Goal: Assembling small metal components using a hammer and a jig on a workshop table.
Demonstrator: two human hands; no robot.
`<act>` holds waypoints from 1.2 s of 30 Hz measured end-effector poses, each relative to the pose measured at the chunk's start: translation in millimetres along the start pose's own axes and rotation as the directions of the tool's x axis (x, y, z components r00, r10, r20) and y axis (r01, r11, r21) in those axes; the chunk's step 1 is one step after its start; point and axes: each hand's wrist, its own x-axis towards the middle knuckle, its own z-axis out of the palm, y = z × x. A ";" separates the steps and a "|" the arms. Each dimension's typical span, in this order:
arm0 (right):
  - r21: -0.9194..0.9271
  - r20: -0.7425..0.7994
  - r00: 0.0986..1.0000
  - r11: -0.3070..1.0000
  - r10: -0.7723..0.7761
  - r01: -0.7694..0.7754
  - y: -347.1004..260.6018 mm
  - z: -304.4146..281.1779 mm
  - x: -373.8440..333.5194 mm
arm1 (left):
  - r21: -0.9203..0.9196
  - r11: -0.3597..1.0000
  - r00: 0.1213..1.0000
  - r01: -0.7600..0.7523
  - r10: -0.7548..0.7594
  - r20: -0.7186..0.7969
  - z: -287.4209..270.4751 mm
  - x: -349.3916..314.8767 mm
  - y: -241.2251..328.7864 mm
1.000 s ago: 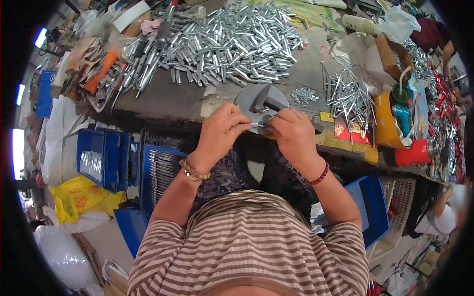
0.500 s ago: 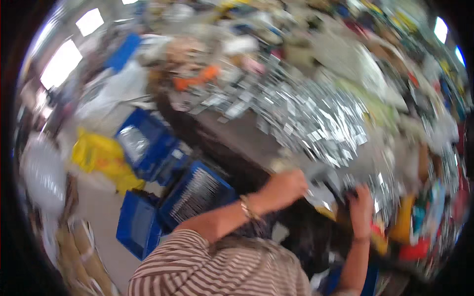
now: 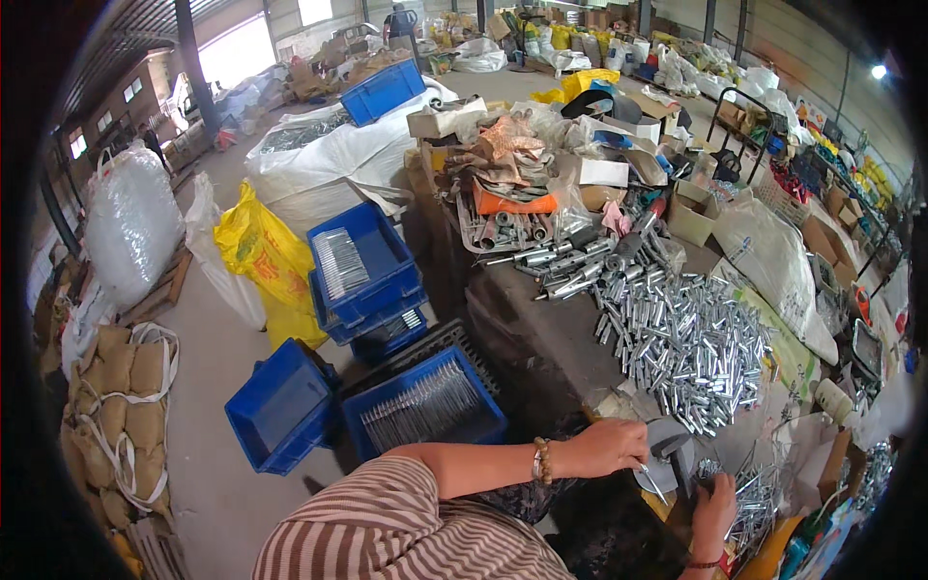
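Note:
My left hand (image 3: 604,448), a beaded bracelet at its wrist, is closed with its fingertips pinching a slim silver metal rod (image 3: 653,485) that slants down toward the table edge. Just right of it my right hand (image 3: 713,510) has its fingers bent beside small metal parts (image 3: 756,507); what they hold, if anything, I cannot make out. Between the hands stands a dark upright metal piece (image 3: 669,449) on a grey round plate (image 3: 667,432). Beyond them lies a wide heap of short shiny metal tubes (image 3: 691,338).
Left of the table are a blue bin (image 3: 425,406) with rows of metal rods, an empty-looking blue bin (image 3: 280,411) and stacked blue bins (image 3: 362,266). A yellow bag (image 3: 256,256) stands behind. Gloves (image 3: 503,159) and larger metal tools (image 3: 590,256) lie on the table's far part.
My view has shifted and sharpened from a blur, so the hands sit lower in it. The rod in my left hand now shows clearly; the right hand stays near the metal parts.

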 end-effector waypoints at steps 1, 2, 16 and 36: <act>0.024 0.018 1.000 1.000 0.007 -0.008 -1.9 -2.2 -0.2 | -0.001 1.000 1.000 -0.001 0.001 -0.001 -0.5 -0.3 0.2; 0.023 0.019 1.000 1.000 0.007 -0.007 -2.9 -1.9 -0.6 | 0.002 1.000 1.000 -0.007 0.007 -0.006 -1.0 -0.7 0.7; 0.128 -0.023 0.987 0.979 -0.159 0.161 -124.6 1.4 15.0 | 0.084 0.996 1.000 -0.011 0.014 -0.027 0.5 -3.6 3.8; 0.221 -0.038 0.993 0.968 -0.113 0.119 -135.7 14.9 10.1 | 0.081 0.997 1.000 0.012 -0.010 -0.024 0.2 -1.4 -0.9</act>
